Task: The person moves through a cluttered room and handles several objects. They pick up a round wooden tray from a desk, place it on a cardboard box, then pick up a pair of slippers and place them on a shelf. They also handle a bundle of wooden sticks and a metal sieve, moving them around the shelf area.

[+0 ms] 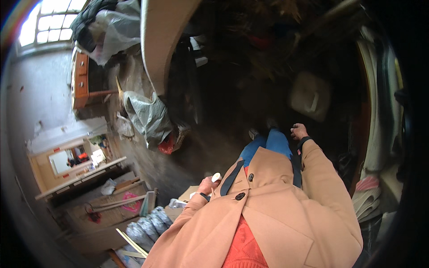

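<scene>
Low in front of me, my left hand (207, 186) is closed around a small white object with a round end (216, 177). Most of that object is hidden by the fingers, so its kind is unclear. Just beyond the same arm lie cardboard (188, 194) and a clear plastic bag (177, 203). My right hand (298, 131) hangs beside my leg in blue jeans (278, 140), its fingers curled. Nothing shows in it, but the palm is hidden. Ahead of it, a pale plastic jerrycan (310, 95) with a handle is on the dark floor.
A grey-green sack (147, 115) stands by a wall end (167, 43), with a straw broom (119, 87) behind it. Farther left are a wooden drawer desk (80, 80) and a shelf with a mirror (62, 160). Silvery wrapped bundles (147, 226) lie below. Rolled sheets (372, 107) line the right.
</scene>
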A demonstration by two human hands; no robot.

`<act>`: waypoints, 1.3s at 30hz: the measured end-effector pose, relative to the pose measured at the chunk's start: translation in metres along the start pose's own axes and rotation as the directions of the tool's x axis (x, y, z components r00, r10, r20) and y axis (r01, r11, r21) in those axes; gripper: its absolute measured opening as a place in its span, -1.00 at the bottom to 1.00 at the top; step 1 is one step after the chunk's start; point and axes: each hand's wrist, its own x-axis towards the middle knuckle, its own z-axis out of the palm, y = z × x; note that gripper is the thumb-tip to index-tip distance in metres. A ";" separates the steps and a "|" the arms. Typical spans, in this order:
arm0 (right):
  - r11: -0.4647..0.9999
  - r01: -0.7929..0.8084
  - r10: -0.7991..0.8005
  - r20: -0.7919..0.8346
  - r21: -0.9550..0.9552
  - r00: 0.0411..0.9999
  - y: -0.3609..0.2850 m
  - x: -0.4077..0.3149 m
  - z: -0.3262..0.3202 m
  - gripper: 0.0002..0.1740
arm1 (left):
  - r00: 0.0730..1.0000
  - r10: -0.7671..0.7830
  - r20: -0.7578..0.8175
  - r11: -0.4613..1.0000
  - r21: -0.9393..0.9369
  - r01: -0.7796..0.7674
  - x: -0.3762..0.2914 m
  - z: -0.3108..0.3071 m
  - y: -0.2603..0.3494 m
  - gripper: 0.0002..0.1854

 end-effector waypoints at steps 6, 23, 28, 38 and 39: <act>0.999 0.022 -0.027 0.176 0.032 0.984 -0.035 0.004 0.005 -0.56 | 0.998 -0.018 -0.052 0.977 -0.214 0.006 -0.003 0.036 -0.033 -0.69; 0.632 0.538 -0.186 0.564 -0.558 0.804 -0.146 0.013 0.048 -0.75 | 0.985 -0.155 -0.082 0.769 -0.636 0.068 -0.041 0.144 -0.035 -0.69; 0.821 0.365 -0.119 0.494 -0.439 0.861 -0.162 -0.013 0.079 -0.85 | 0.971 -0.231 -0.063 0.738 -0.662 0.133 -0.051 0.158 -0.038 -0.68; 0.161 0.801 -0.013 0.810 -0.577 0.586 -0.198 -0.001 0.199 -0.90 | 0.948 -0.317 -0.032 0.547 -0.822 0.155 -0.036 0.159 -0.098 -0.63; -0.079 0.923 0.028 0.925 -0.376 0.379 -0.205 -0.002 0.216 -0.89 | 0.935 -0.353 -0.015 0.502 -0.847 0.176 -0.039 0.156 -0.107 -0.63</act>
